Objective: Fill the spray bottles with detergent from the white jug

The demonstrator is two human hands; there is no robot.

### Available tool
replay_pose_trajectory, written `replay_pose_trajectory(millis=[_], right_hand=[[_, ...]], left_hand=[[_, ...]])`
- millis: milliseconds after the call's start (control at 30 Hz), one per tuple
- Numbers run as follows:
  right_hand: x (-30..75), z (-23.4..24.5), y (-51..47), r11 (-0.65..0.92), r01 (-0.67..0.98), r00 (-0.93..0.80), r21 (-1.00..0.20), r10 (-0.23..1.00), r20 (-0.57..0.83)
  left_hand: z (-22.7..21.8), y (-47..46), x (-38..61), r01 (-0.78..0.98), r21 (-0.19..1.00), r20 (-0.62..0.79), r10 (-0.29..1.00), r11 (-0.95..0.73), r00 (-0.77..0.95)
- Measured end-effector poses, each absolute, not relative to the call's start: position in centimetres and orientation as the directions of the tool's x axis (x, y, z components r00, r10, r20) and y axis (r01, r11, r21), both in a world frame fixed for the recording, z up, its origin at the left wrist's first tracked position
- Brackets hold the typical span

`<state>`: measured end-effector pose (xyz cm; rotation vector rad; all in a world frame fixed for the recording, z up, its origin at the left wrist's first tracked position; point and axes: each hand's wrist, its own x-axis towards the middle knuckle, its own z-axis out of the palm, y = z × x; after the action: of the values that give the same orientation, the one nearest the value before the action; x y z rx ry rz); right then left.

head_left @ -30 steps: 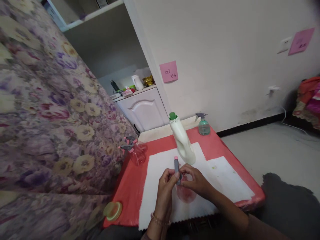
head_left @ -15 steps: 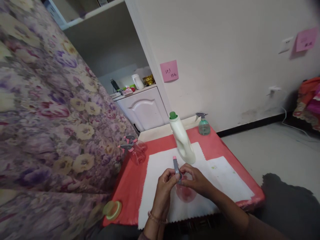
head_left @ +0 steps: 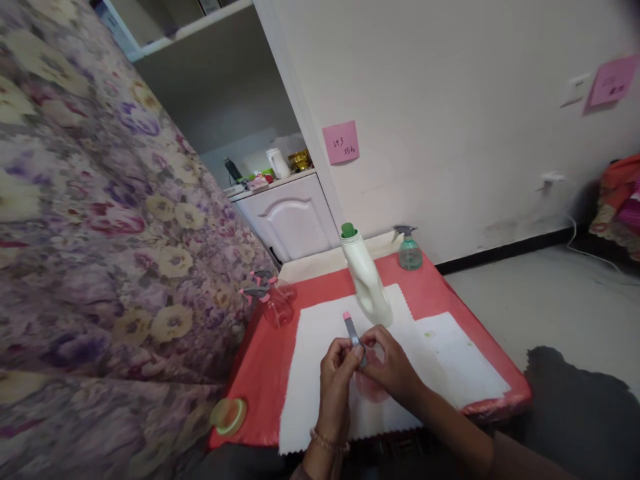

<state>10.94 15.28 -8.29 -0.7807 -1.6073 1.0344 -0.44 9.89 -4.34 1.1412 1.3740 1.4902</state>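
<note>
Both hands are at the grey spray head (head_left: pixel 351 327) with a pink nozzle tip, on a clear pink spray bottle (head_left: pixel 373 390) over the white cloth. My left hand (head_left: pixel 337 370) pinches the spray head between thumb and fingers. My right hand (head_left: pixel 393 370) is closed at its other side, near the bottle neck, and covers much of the bottle. The exact place where the right fingertips grip is partly hidden. Just beyond the hands stands a large pale green bottle (head_left: pixel 367 280) without a cap on its mouth; something green sits in the opening.
Two pink spray bottles (head_left: pixel 277 308) stand on the left of the red-covered table (head_left: pixel 265 393). A green spray bottle (head_left: pixel 410 255) is at the back right. A yellow-green round lid (head_left: pixel 229 417) lies front left. A flowered curtain (head_left: pixel 115 267) hangs along the left side.
My right hand has shifted slightly and now hides more of the pink bottle. The spray head has tilted a little. Other things shift slightly in view together.
</note>
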Motion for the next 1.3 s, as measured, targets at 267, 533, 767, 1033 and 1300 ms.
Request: replay_pose_trajectory(millis=[267, 533, 767, 1033, 1300], right_hand=[[11.3, -8.2, 15.6, 0.414, -0.14, -0.325, -0.899, 0.839, 0.437], [11.4, -8.1, 15.9, 0.385, -0.173, -0.4, -0.907, 0.814, 0.422], [10.8, -8.6, 15.9, 0.344, -0.179, -0.269, -0.922, 0.884, 0.382], [11.6, -8.1, 16.4, 0.319, -0.262, -0.454, -0.911, 0.793, 0.408], [11.0, -8.5, 16.3, 0.315, -0.242, -0.37, -0.918, 0.844, 0.388]], left_hand=[[-4.3, 9.9, -0.2, -0.005, 0.994, 0.103, 0.955, -0.108, -0.278], [-4.4, 9.8, -0.4, 0.045, 0.994, 0.106, 0.949, -0.097, -0.297], [-3.8, 9.9, 0.0, 0.031, 0.996, 0.084, 0.949, -0.078, -0.303], [-3.0, 9.6, 0.7, 0.032, 0.996, 0.09, 0.935, -0.084, -0.343], [-3.1, 9.7, 0.7, 0.048, 0.995, 0.097, 0.931, -0.085, -0.351]])
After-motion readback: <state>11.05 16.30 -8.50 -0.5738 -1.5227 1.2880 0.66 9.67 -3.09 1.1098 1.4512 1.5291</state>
